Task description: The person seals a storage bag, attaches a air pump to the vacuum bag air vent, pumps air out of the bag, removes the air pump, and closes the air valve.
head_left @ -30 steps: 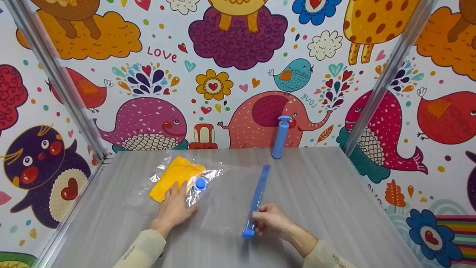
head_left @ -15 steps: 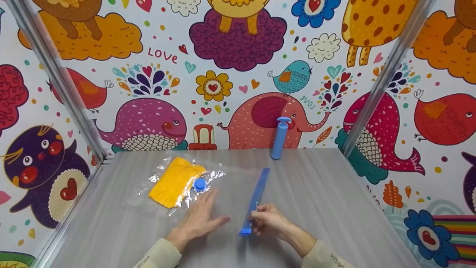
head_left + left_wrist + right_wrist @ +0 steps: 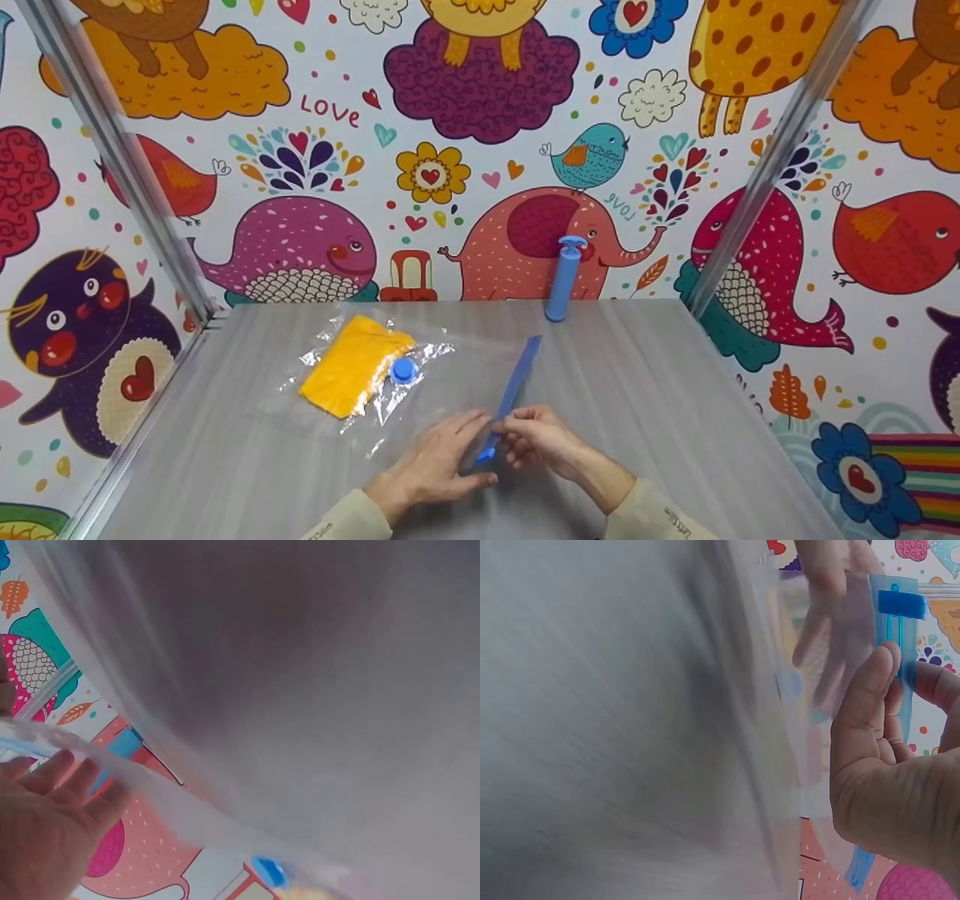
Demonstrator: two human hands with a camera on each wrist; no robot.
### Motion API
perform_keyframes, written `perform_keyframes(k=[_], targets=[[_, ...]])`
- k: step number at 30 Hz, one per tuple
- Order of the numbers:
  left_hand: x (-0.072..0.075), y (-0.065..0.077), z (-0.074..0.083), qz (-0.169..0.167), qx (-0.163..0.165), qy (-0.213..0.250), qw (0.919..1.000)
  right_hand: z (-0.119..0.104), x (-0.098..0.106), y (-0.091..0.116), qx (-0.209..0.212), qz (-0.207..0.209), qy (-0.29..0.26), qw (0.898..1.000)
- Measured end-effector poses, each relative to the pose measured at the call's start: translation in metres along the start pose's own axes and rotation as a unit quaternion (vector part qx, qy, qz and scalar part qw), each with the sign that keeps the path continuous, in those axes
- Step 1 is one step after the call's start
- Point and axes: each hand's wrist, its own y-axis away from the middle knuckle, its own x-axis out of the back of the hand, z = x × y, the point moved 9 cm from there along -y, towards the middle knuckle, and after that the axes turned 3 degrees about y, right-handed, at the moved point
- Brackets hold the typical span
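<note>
Right hand [image 3: 541, 441] pinches the blue strip [image 3: 519, 375] of the clear bag [image 3: 451, 379], lower centre of the frame, left hand [image 3: 439, 459] just beside it, fingers outstretched, gripping nothing, yellow bundle [image 3: 352, 366] inside, left of centre!

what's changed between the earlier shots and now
The left hand has come off the yellow bundle, moving right and nearer the person, beside the blue strip. The strip's near end shifted slightly left. The right hand still pinches the strip; bundle and blue pump stayed put.
</note>
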Motion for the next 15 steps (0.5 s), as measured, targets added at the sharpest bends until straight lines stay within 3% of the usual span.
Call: perform_keyframes(k=[7, 15], targets=[[0.006, 0.002, 0.000, 0.047, -0.009, -0.017, 0.9987, -0.001, -0.002, -0.001, 0.004, -0.002, 0.011, 1.000], [0.015, 0.006, 0.005, 0.118, -0.050, -0.038, 0.9910, -0.007, -0.005, -0.002, 0.014, -0.014, 0.018, 1.000]])
